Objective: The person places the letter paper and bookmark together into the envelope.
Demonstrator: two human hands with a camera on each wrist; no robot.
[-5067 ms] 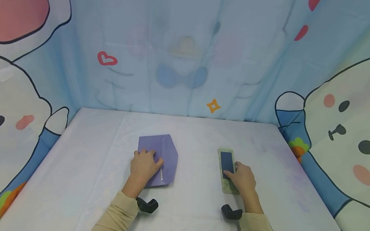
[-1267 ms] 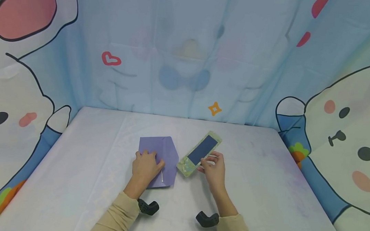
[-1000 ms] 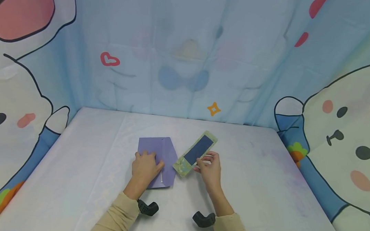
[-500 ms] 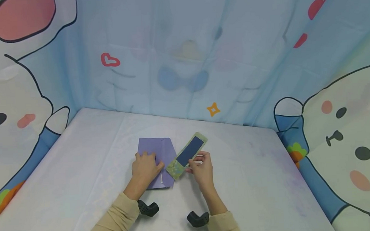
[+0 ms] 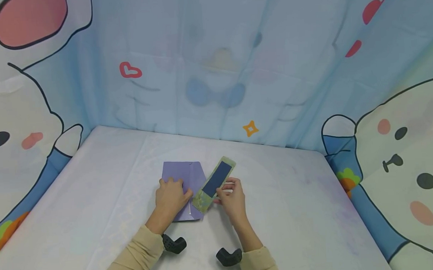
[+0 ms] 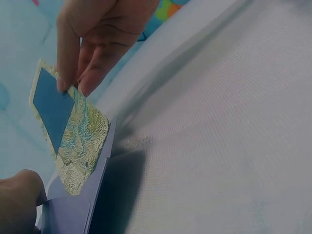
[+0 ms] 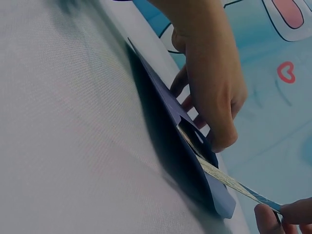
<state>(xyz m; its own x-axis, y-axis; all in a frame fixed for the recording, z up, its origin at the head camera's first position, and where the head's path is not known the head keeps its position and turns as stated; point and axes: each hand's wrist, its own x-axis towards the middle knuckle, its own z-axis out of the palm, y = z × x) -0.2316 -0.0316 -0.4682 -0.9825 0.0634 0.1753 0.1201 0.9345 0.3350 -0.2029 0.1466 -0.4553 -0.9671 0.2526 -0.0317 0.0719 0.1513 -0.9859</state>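
Note:
A purple paper envelope (image 5: 176,169) lies on the table, its flap side to the right. My left hand (image 5: 170,199) grips its front panel; in the right wrist view the thumb of that left hand (image 7: 214,83) is at the gaping pocket mouth. A slim green patterned card (image 5: 216,179) with a dark blue rectangle is pinched between thumb and fingers of my right hand (image 5: 231,198). The card is tilted, its lower end over the envelope's right edge. In the left wrist view the card's (image 6: 83,136) lower corner is at the envelope's (image 6: 70,212) opening.
A white cloth covers the table (image 5: 296,212). Behind it hangs a blue curtain (image 5: 157,105) with cartoon figures. Black wrist devices (image 5: 175,243) sit under both forearms, near the beige sleeves (image 5: 134,255).
My right hand has picked the card up from the table on the right and carried it left, turned, to the envelope's edge. The left hand has stayed on the envelope.

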